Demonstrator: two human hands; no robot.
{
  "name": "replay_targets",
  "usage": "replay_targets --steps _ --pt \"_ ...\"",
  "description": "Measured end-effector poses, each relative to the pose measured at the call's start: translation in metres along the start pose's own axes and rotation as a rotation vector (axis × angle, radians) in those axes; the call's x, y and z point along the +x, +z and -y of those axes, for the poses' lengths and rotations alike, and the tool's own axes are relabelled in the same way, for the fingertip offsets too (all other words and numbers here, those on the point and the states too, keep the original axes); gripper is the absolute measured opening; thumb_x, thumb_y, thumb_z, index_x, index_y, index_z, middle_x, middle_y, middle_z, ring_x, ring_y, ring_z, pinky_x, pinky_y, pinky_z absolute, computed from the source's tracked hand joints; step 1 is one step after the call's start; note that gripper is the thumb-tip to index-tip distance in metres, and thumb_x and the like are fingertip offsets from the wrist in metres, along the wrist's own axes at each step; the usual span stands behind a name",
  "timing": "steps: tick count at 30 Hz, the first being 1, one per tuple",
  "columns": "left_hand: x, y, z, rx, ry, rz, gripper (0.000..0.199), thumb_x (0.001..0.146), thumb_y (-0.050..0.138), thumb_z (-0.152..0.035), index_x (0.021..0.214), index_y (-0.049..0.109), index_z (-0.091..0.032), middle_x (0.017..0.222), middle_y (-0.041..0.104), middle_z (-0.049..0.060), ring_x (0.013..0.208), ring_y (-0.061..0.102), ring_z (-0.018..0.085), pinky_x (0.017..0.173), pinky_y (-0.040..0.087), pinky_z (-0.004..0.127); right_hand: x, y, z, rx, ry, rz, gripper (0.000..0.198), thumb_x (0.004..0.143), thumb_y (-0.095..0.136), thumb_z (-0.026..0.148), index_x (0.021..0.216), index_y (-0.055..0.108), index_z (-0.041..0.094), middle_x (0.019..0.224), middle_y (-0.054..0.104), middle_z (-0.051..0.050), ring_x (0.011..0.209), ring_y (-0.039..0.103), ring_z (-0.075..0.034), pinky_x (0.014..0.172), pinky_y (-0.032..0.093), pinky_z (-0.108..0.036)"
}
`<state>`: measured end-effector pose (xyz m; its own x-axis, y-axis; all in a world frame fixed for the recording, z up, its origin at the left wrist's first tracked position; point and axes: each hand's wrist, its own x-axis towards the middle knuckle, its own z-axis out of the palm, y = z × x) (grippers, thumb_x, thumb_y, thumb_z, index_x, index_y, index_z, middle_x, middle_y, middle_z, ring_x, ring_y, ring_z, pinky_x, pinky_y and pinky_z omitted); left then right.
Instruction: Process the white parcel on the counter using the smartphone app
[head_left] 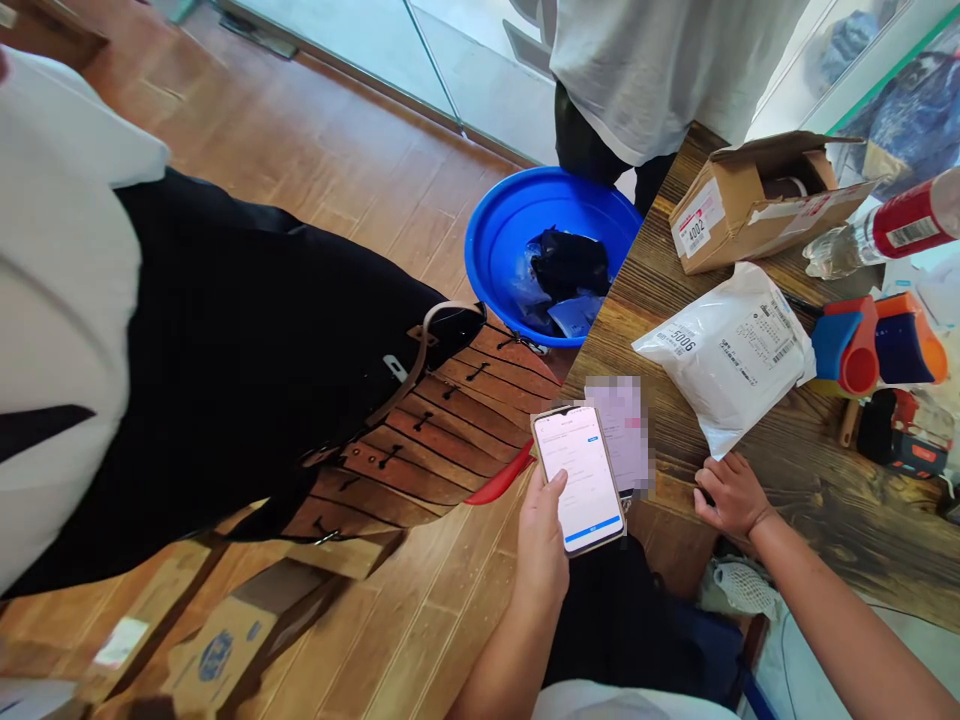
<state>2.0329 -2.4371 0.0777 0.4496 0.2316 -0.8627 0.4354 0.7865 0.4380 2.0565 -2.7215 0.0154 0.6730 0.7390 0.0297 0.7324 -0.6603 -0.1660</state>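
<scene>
My left hand (546, 535) grips a smartphone (589, 480), its thumb lying over the left edge of the lit screen. The screen shows a pale page with a blue bar along the bottom. Behind the phone a paper slip (628, 425) lies on the table edge, blurred by pixelation. My right hand (733, 495) rests on the wooden table with its fingers curled in, and no object shows in it. Just beyond its knuckles lies a white plastic parcel (731, 355) with a printed label and the number 5006. One corner of the parcel reaches the fingers.
On the wooden table (810, 500) are an opened cardboard box (757, 205), a plastic bottle (877, 235) and tape dispensers (855, 345). A blue tub (495, 235) holding dark packages stands beyond the table. Two people stand nearby, one with a brown bag (420, 430). Cartons (232, 640) lie on the floor.
</scene>
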Motion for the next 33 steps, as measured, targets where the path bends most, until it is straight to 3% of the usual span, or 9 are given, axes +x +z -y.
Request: replay_targets --steps 8,19,28,33 --pt "0.0016 -0.0007 -0.0013 0.023 -0.001 0.013 0.073 0.056 0.085 -0.048 0.118 0.063 -0.016 0.117 0.077 0.013 0.123 0.065 0.039 0.102 0.055 0.050 -0.0021 0.0020 -0.0015 -0.013 0.001 0.017 0.001 0.076 0.062 0.021 0.076 0.063 0.022 0.075 0.056 -0.005 0.075 0.044 -0.024 0.073 0.033 -0.036" --pt "0.0039 -0.0019 -0.0005 0.010 0.001 -0.002 0.082 0.046 0.095 -0.051 0.115 0.065 -0.017 0.110 0.079 0.010 0.112 0.071 0.036 0.102 0.055 0.046 0.0029 -0.0017 0.0010 -0.001 -0.006 -0.012 0.006 0.079 0.057 0.021 0.074 0.061 0.022 0.073 0.055 -0.005 0.074 0.042 -0.024 0.071 0.033 -0.036" --pt "0.0065 -0.0036 0.0006 0.055 -0.001 -0.014 0.089 0.040 0.098 -0.055 0.114 0.066 -0.018 0.115 0.078 0.011 0.118 0.068 0.037 0.100 0.056 0.046 0.0032 0.0014 0.0023 -0.017 0.000 -0.011 0.002 0.075 0.061 0.020 0.074 0.060 0.021 0.076 0.053 -0.004 0.075 0.043 -0.022 0.073 0.032 -0.036" --pt "0.0048 -0.0019 0.0000 0.082 0.009 -0.001 0.084 0.044 0.098 -0.054 0.114 0.067 -0.018 0.116 0.077 0.012 0.112 0.071 0.037 0.097 0.058 0.047 0.0025 0.0012 0.0026 -0.019 0.009 0.014 0.002 0.075 0.062 0.021 0.076 0.060 0.022 0.076 0.054 -0.004 0.076 0.043 -0.023 0.073 0.032 -0.036"
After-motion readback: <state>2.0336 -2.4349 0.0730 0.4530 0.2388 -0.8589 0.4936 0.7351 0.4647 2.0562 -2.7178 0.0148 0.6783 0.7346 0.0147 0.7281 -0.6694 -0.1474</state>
